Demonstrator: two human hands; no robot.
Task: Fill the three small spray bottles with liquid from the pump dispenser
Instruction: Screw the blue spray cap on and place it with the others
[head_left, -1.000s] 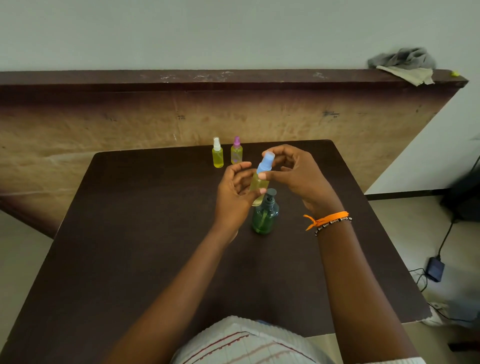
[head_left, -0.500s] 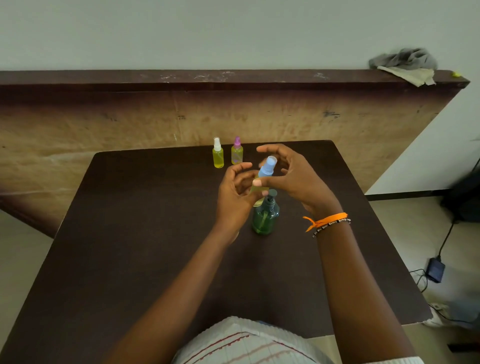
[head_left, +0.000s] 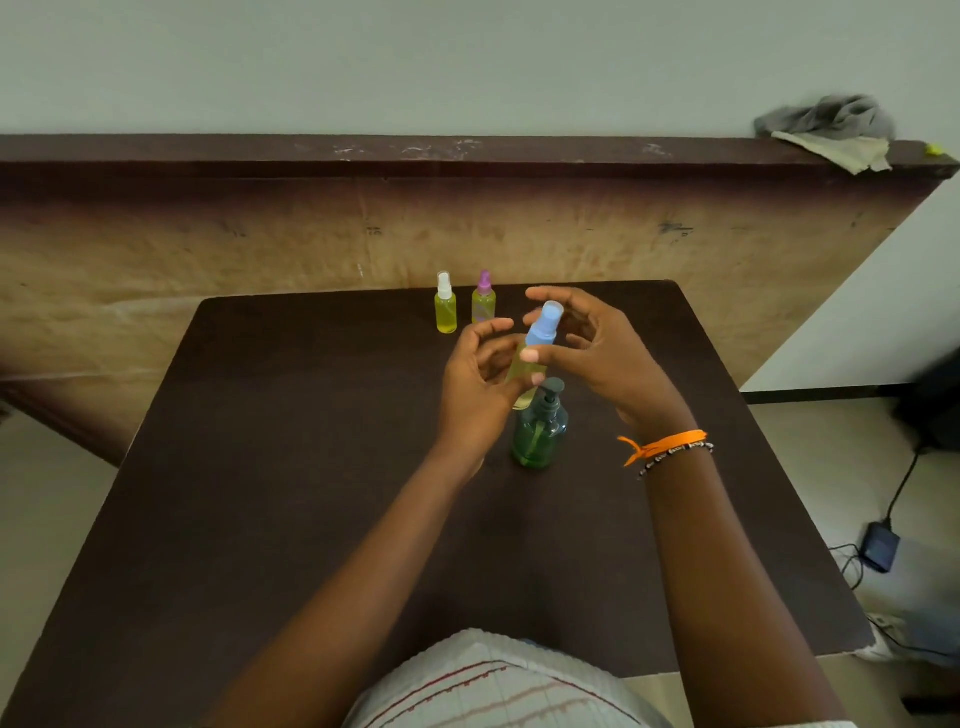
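The left hand (head_left: 475, 384) grips a tilted, yellow-filled small plastic spray bottle with a blue cap (head_left: 535, 353); the right hand (head_left: 597, 353) pinches it, fingers spread. 2 more yellow spray bottles (head_left: 445, 304) stand behind, 1 green pump dispenser (head_left: 540, 431) below.

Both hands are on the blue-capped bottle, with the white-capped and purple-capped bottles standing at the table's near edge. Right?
Not quite. The head view shows the white-capped bottle and purple-capped bottle at the table's far edge. Both hands are on the blue-capped bottle.
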